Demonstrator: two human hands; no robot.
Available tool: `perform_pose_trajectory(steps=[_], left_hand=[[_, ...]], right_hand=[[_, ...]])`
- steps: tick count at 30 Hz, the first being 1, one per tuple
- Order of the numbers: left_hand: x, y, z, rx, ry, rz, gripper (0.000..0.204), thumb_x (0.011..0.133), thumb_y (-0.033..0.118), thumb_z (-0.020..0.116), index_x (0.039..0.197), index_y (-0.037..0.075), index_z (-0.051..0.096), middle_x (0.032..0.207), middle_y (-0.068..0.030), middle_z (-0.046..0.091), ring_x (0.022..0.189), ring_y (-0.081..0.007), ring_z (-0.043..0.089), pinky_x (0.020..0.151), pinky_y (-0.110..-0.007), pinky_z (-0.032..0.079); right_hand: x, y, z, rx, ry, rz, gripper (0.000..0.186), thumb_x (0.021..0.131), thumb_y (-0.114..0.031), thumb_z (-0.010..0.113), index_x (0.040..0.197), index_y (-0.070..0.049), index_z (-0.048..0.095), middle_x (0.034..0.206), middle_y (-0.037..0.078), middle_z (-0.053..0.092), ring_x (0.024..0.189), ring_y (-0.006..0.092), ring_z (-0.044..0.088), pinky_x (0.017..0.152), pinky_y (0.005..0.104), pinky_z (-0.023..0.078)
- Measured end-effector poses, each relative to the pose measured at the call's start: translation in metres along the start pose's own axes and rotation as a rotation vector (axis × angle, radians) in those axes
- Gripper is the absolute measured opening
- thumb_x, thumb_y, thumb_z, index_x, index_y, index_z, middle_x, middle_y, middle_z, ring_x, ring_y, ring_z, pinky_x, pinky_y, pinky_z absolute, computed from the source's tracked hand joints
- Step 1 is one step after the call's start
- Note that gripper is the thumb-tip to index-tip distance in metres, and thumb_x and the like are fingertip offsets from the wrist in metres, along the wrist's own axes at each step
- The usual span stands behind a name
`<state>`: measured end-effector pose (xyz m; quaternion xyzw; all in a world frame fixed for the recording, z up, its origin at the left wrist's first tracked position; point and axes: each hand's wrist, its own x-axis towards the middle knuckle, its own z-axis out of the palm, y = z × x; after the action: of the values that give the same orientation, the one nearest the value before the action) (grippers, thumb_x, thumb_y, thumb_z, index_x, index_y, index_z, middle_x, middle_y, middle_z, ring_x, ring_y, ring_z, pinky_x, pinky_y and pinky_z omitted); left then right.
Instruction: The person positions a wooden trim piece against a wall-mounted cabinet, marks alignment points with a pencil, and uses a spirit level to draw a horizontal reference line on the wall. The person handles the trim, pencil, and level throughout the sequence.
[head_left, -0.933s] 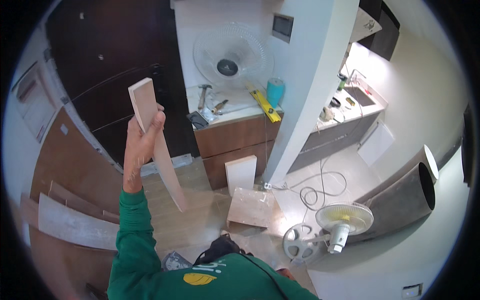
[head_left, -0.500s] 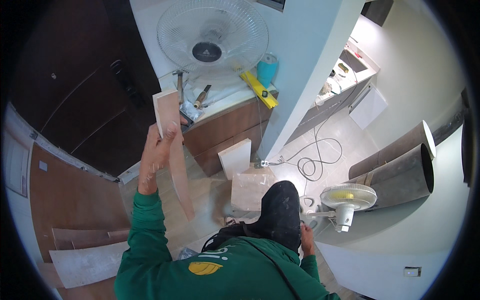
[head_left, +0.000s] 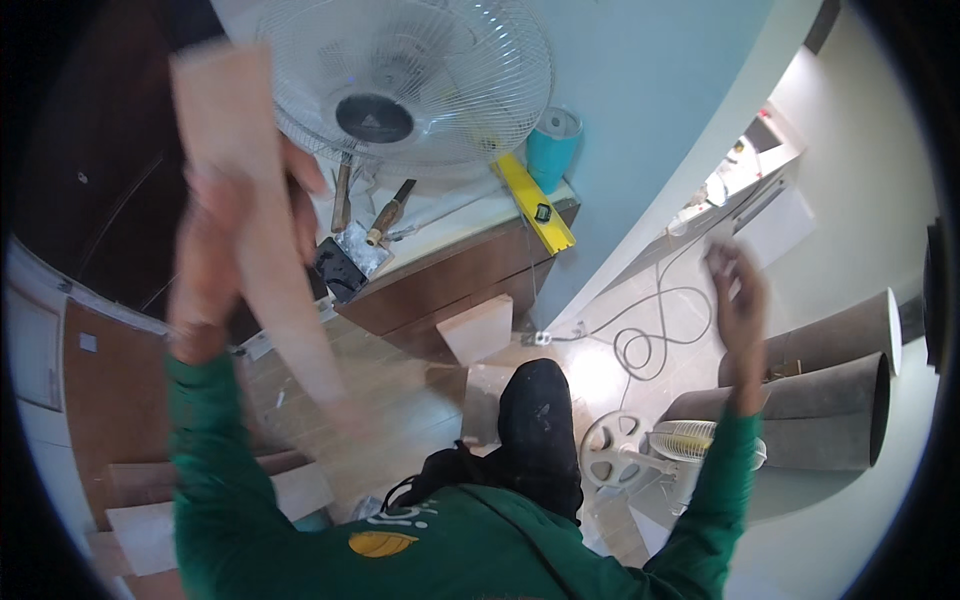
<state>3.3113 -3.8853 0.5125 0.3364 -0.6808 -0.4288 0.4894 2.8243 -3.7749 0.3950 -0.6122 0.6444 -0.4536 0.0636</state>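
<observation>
My left hand (head_left: 212, 245) is closed around a long, pale wooden board (head_left: 228, 115), raised at the left and blurred by motion. The board narrows toward its lower end and slants down in front of me. On the far right, my right hand (head_left: 738, 295) is lifted above the floor near the rolled sheets, its fingers loosely bent and apart with no object visible in them. Beyond the board, a hammer (head_left: 342, 195), a wood-handled chisel (head_left: 390, 212) and a dark phone-like device (head_left: 340, 270) lie on the cabinet top (head_left: 440, 235).
A large fan (head_left: 375, 118) stands over the cabinet, with a turquoise tumbler (head_left: 553, 150) and yellow level (head_left: 537, 205) alongside. A cable (head_left: 640, 345) loops across the floor. Near my right arm are a small white fan (head_left: 685, 442) and large grey rolls (head_left: 800, 410). Cut boards (head_left: 145, 535) lie lower left.
My left hand has raised the board up and to the left. My right hand has risen from beside my knee to the far right. The view has shifted, and the cabinet appears closer.
</observation>
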Motion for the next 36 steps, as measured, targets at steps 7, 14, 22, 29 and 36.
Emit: perform_pose_trajectory(steps=[7,14,22,29,36], left_hand=[[0.133,0.169,-0.009,0.197,-0.072,-0.255,0.086,0.097,0.083,0.047,0.111,0.0,0.066,0.083,-0.005,0.064,0.072,-0.0125,0.062,0.062,-0.029,0.051],[0.093,0.152,-0.029,0.521,-0.063,-0.584,0.079,0.104,0.071,0.049,0.129,-0.003,0.064,0.101,-0.0136,0.073,0.099,-0.0248,0.069,0.088,-0.04,0.055],[0.105,0.203,-0.045,0.592,-0.019,-0.387,0.08,0.105,0.068,0.049,0.138,-0.004,0.055,0.096,-0.0244,0.072,0.089,-0.0339,0.072,0.081,-0.047,0.055],[0.136,0.27,-0.082,0.287,0.412,-0.121,0.075,0.107,0.069,0.044,0.129,-0.001,0.06,0.093,-0.0063,0.063,0.083,-0.0156,0.062,0.074,-0.033,0.053],[0.196,0.291,-0.117,-0.012,0.543,-0.098,0.08,0.103,0.079,0.037,0.124,0.004,0.059,0.076,-0.0044,0.061,0.067,-0.0135,0.062,0.06,-0.028,0.052]], right_hand=[[0.214,-0.154,-0.057,0.058,-0.165,-0.52,0.039,0.081,0.0,0.081,0.119,-0.001,0.071,0.102,0.017,0.07,0.093,0.0345,0.068,0.083,0.0373,0.054],[0.159,-0.177,0.071,0.909,-0.661,0.125,0.047,0.1,-0.014,0.074,0.142,-0.001,0.057,0.107,0.012,0.073,0.096,0.0162,0.067,0.086,0.0329,0.055],[0.209,-0.339,0.107,0.602,-1.277,-0.327,0.092,0.1,-0.048,0.073,0.163,-0.004,0.022,0.135,0.026,0.062,0.12,0.0367,0.067,0.102,0.0478,0.054],[0.165,-0.408,0.13,0.638,-1.321,-0.5,0.096,0.099,-0.056,0.071,0.157,0.005,0.025,0.142,0.034,0.054,0.13,0.043,0.06,0.109,0.0497,0.049],[0.162,-0.419,0.139,0.989,-1.2,-0.292,0.071,0.105,-0.037,0.068,0.152,0.004,0.032,0.124,0.021,0.062,0.114,0.0298,0.066,0.1,0.0409,0.053]])
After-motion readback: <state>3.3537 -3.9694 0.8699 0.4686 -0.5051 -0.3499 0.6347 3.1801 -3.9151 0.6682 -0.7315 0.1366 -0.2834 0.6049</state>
